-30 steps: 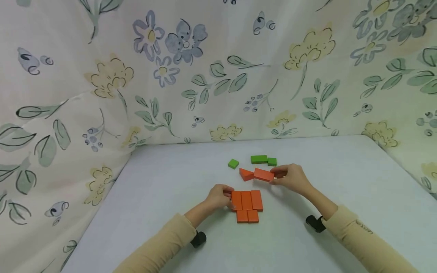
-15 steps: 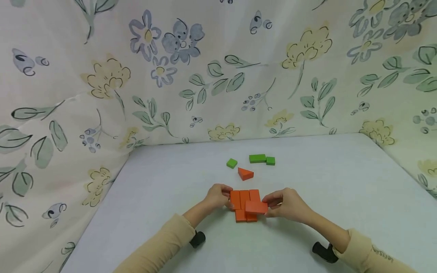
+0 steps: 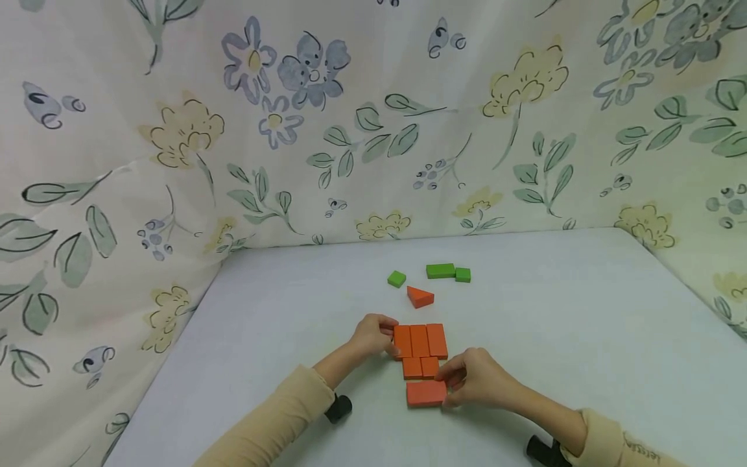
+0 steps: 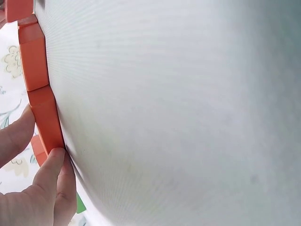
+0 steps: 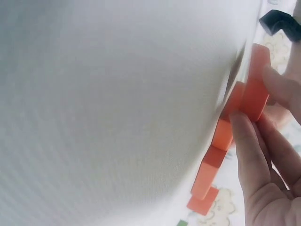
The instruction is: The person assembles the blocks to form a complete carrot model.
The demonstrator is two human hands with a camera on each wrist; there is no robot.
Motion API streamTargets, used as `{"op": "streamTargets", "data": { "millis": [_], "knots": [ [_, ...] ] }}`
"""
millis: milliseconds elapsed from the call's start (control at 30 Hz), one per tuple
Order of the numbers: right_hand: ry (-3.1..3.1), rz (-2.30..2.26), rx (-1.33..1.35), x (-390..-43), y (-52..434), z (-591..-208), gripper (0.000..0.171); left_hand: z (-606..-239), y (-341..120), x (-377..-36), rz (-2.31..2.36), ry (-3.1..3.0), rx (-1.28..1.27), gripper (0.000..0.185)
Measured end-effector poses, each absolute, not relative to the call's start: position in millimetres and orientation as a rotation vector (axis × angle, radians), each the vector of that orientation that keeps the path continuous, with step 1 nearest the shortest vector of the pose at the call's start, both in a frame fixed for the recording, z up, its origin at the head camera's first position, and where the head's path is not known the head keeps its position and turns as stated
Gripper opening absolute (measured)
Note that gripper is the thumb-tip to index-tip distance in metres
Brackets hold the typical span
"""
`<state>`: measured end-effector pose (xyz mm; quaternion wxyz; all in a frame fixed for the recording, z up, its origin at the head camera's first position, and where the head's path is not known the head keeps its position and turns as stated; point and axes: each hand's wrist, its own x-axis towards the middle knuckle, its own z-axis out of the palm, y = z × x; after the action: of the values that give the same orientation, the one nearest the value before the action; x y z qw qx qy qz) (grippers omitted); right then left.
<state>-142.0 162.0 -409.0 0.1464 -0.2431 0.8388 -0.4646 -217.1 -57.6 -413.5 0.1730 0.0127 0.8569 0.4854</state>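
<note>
Orange wooden blocks are being laid flat into a stepped figure on the pale grey table top (image 3: pixel 583 324), and most of it appears built: a row of three upright orange rectangular blocks (image 3: pixel 420 340) is steadied at its left edge by the left hand (image 3: pixel 370 337), whose fingertips (image 4: pixel 49 165) and thumb pinch the end block, as the left wrist view shows. Just below that row two small orange square blocks (image 3: pixel 421 368) lie side by side. A wide flat orange rectangular block (image 3: pixel 426 393) is gripped at its right end by the curled fingers (image 5: pixel 249 141) of the right hand (image 3: pixel 475 383), directly under the squares and seemingly on the table. Beyond both hands an orange triangular block (image 3: pixel 420 297) lies unused, and further off three green wooden blocks (image 3: pixel 440 271) lie apart, so several pieces appear left to place
</note>
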Motion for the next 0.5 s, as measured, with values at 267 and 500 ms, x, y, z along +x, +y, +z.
{"op": "streamTargets", "data": {
  "millis": [267,500],
  "knots": [
    [2.439,-1.276,-0.716,-141.1,160.3,-408.4,0.031,-413.3,-57.2,-215.9,1.383,2.423,0.04,0.046],
    [2.497,-1.202,-0.722,-140.4,159.5,-409.2,0.032,-413.7,-57.6,-216.0,1.382,2.427,0.052,0.047]
  ]
}}
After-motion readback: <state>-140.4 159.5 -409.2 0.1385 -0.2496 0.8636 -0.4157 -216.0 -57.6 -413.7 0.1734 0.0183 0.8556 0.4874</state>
